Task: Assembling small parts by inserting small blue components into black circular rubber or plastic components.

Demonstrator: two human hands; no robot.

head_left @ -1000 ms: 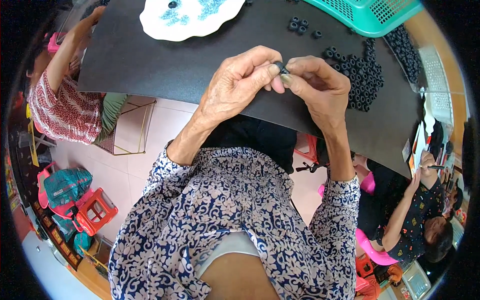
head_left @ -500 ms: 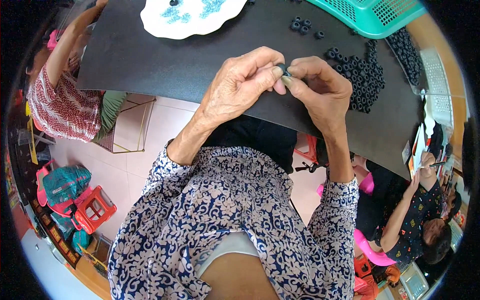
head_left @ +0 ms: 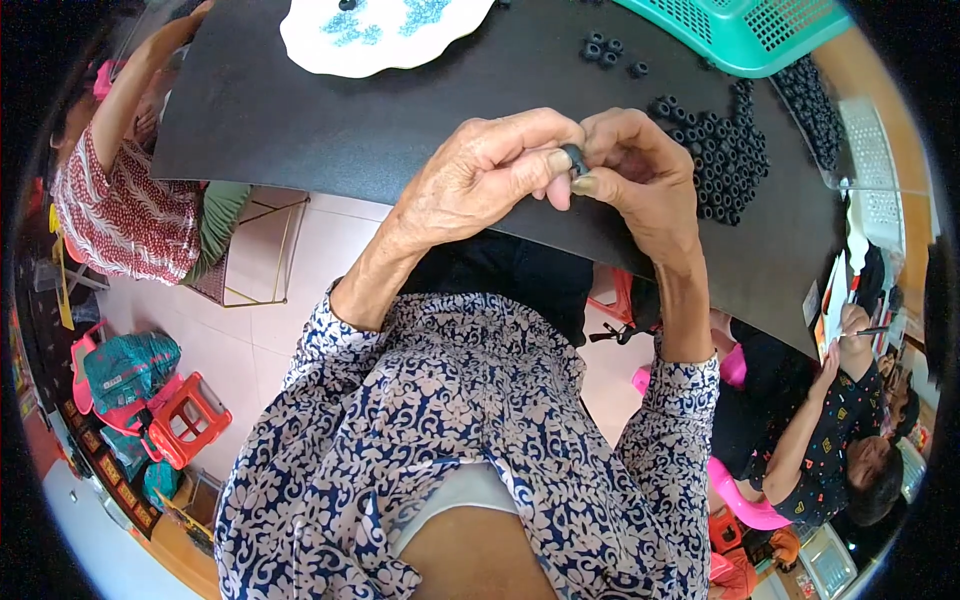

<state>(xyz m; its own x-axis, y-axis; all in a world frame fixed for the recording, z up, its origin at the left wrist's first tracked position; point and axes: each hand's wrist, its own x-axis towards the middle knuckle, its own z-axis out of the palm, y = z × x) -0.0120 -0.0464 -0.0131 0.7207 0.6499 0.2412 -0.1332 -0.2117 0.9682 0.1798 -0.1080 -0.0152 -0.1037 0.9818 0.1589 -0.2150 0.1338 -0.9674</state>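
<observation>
Head view: a small black ring (head_left: 575, 160) pinched between both hands over the black worktop (head_left: 300, 120).
The left hand (head_left: 480, 180) and right hand (head_left: 640, 175) meet fingertip to fingertip, closed on the ring. Loose black rings (head_left: 725, 160) lie heaped just right; farther off, a green basket (head_left: 750, 30) and a white plate (head_left: 380, 30) with blue bits.

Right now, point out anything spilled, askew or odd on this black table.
Nothing stands out. Both hands, left hand and right hand, pinch one small black ring. The heap of black rings lies loose on the black table, a few strays near the green basket.
</observation>
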